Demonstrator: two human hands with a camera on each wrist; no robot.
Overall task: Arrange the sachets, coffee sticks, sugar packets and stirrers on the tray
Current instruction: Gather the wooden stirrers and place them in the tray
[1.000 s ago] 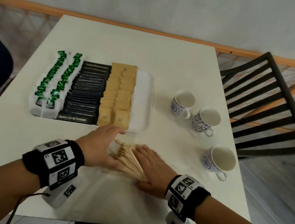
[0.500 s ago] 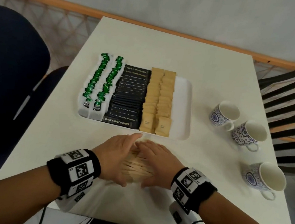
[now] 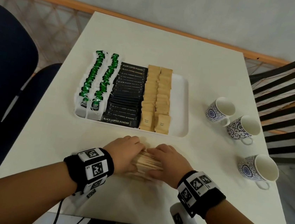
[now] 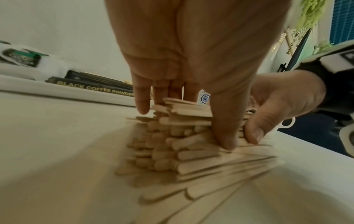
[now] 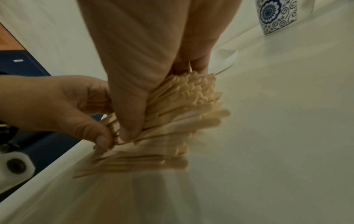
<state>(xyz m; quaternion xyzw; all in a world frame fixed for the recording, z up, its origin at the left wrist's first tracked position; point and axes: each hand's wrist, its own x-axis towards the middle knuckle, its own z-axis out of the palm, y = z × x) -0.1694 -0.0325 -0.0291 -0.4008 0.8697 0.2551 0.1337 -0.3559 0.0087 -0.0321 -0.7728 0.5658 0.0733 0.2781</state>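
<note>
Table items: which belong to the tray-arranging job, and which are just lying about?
Job:
tray
green tea sachets
coffee sticks
sugar packets
stirrers, gripped by left hand and right hand

Lying about:
three mugs
black chair

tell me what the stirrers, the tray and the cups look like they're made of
Stirrers: pale unfinished wood, flat matte sticks with rounded ends.
Tray: smooth white, slightly glossy; probably plastic or melamine.
Cups: glazed ceramic, it seems, shiny white with blue patterns.
</note>
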